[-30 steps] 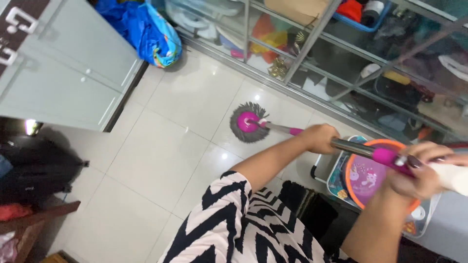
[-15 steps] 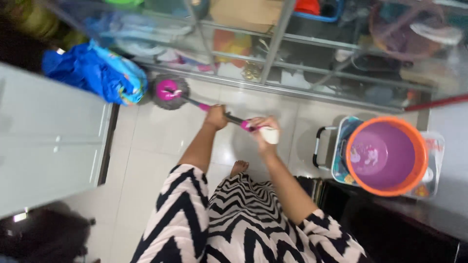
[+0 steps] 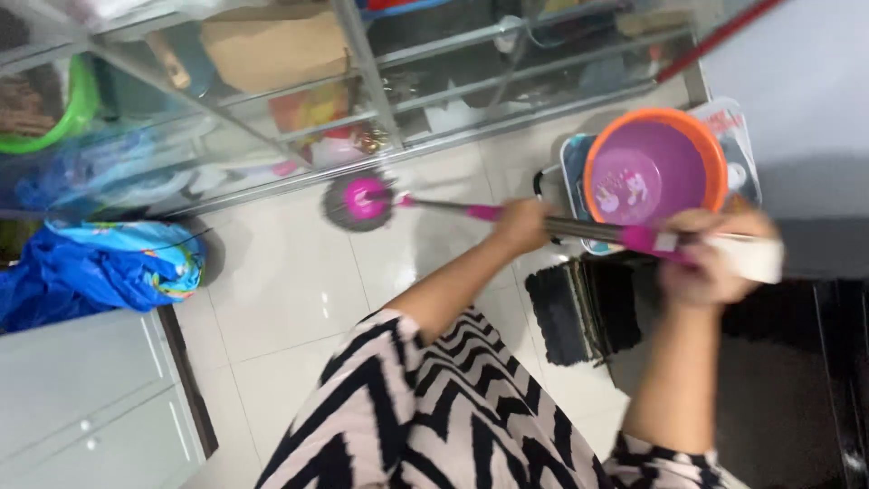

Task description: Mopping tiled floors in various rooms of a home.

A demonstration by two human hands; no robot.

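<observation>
We have drawn the spin mop (image 3: 358, 201) back from the blue bag (image 3: 100, 267) onto open white floor tiles (image 3: 290, 290) by the glass cabinet (image 3: 362, 81); our left hand (image 3: 523, 225) and right hand (image 3: 711, 258) both clench its handle, sweeping rightwards.

Your left hand (image 3: 522, 224) reaches forward on a nearly straight bare arm, fingers curled shut in a fist-like grip, while your right hand (image 3: 711, 263), blurred, sits nearer you on a bent arm, also clenched.
</observation>
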